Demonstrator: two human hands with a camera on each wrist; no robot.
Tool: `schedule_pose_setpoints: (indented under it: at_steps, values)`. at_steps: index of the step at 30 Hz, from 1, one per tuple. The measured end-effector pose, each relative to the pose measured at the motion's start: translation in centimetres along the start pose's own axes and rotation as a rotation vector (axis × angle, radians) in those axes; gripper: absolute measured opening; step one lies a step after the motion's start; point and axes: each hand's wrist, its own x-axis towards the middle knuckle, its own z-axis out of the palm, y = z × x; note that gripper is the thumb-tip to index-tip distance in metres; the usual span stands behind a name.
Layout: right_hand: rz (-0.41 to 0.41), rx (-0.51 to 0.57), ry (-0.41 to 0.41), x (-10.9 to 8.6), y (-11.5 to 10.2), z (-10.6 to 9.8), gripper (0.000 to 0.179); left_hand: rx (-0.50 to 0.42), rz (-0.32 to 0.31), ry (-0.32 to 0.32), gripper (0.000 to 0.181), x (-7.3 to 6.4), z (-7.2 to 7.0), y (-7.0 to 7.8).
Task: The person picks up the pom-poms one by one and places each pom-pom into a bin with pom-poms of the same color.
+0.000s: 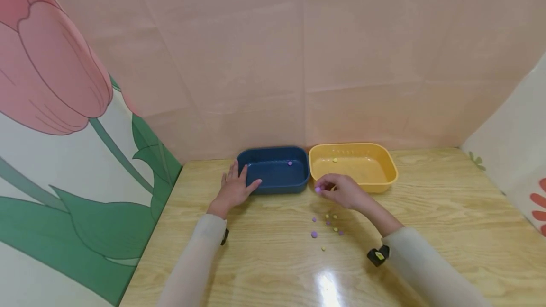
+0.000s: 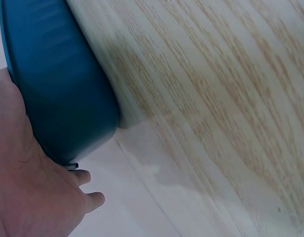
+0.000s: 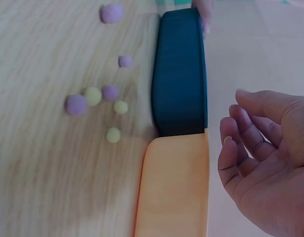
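Observation:
My left hand (image 1: 233,190) rests with spread fingers on the left end of the blue tray (image 1: 273,189); in the left wrist view its fingers reach over the tray's rim. Between the thumb and fingertips of my right hand (image 1: 344,190) is a small purple pom-pom (image 1: 317,189), held in front of the near left corner of the yellow tray (image 1: 375,187). The right wrist view hides that pom-pom behind the fingers. One purple pom-pom (image 1: 290,163) lies in the blue tray, and a yellow pom-pom (image 1: 334,160) lies in the yellow one.
Several loose pom-poms, such as a purple one (image 3: 111,14) and a yellow one (image 3: 113,135), are scattered on the wooden table (image 1: 264,250) before the trays. The trays stand side by side against a pink-covered wall (image 1: 256,84). A flower-patterned panel (image 1: 64,179) borders the left.

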Motion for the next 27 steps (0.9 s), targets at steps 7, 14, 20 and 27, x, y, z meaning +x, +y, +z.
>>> schedule_pose_setpoints:
  at_steps: [7,14,20,27]
  values:
    - [0.019,0.02,0.009,1.1,-0.6,-0.2,0.008,-0.001,0.003,0.005,0.092,0.0,0.1,0.0]
    - [0.013,0.02,0.034,2.2,-0.8,-0.1,0.007,-0.006,-0.007,-0.002,0.092,0.0,0.1,0.0]
    - [0.075,0.024,0.028,3.3,-1.0,-0.1,0.012,-0.005,-0.001,0.002,0.093,0.1,0.1,-0.1]
    - [0.115,0.028,0.017,4.5,-0.9,0.3,0.016,-0.011,0.0,0.008,0.092,0.0,0.1,0.1]
